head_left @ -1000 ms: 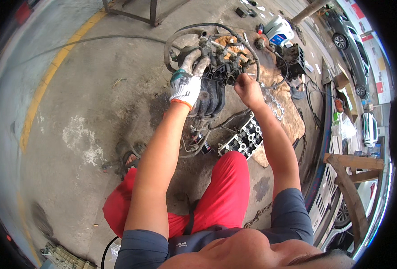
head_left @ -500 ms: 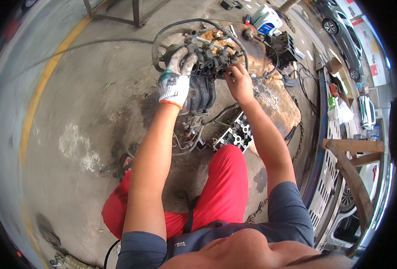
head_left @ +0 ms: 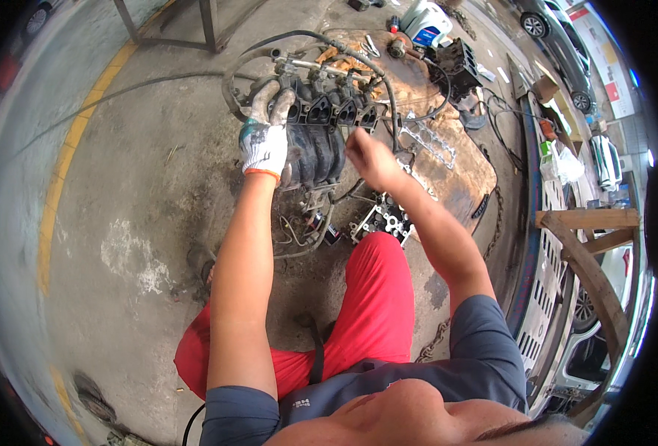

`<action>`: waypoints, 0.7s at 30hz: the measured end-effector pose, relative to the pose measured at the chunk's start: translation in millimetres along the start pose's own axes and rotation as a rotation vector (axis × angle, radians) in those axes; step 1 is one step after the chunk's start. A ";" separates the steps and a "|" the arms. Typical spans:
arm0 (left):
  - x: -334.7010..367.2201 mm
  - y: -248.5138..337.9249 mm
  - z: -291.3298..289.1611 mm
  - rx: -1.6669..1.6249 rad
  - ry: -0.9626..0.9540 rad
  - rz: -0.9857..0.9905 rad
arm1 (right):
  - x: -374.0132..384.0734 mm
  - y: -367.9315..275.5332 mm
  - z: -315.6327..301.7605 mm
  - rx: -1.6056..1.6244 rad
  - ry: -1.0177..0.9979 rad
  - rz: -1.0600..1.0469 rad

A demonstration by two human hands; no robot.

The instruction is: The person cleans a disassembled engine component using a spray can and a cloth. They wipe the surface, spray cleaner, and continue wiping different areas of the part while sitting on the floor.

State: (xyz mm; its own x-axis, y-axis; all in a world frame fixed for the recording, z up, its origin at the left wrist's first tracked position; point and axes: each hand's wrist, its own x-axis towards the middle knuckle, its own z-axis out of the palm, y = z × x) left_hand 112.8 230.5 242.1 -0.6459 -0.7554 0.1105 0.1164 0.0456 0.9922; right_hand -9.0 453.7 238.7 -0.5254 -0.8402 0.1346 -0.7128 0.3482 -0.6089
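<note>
Gloved left hand clasps the manifold, 2 fingers spread; right hand curls beside it, can't tell if pinching; cylinder head near the brown sheet's lower corner!

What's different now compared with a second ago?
The right hand has drawn back from the right end of the black manifold toward the person, leaving that end in plain view; whether it holds anything is unclear. The workpiece sits further left in the picture, but the camera moved too. The gloved left hand keeps hold of the manifold's left end; the cylinder head stays by the right knee.
</note>
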 end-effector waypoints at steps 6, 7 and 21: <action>2.3 -5.1 0.3 0.022 -0.075 -0.028 | -75.0 -33.7 32.9 0.396 -0.544 0.014; 0.7 -6.1 2.3 -0.004 -0.068 -0.031 | -91.0 -49.9 45.5 0.334 -0.809 -0.039; -3.2 1.3 -1.0 -0.083 -0.030 0.037 | 1.7 65.5 -32.7 -0.103 0.403 0.173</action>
State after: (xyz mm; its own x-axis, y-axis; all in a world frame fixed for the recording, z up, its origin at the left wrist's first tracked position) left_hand 115.7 232.3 243.0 -0.6619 -0.7345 0.1497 0.2020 0.0175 0.9792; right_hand -71.7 488.6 224.6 -0.7653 -0.5442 0.3439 -0.6304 0.5256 -0.5712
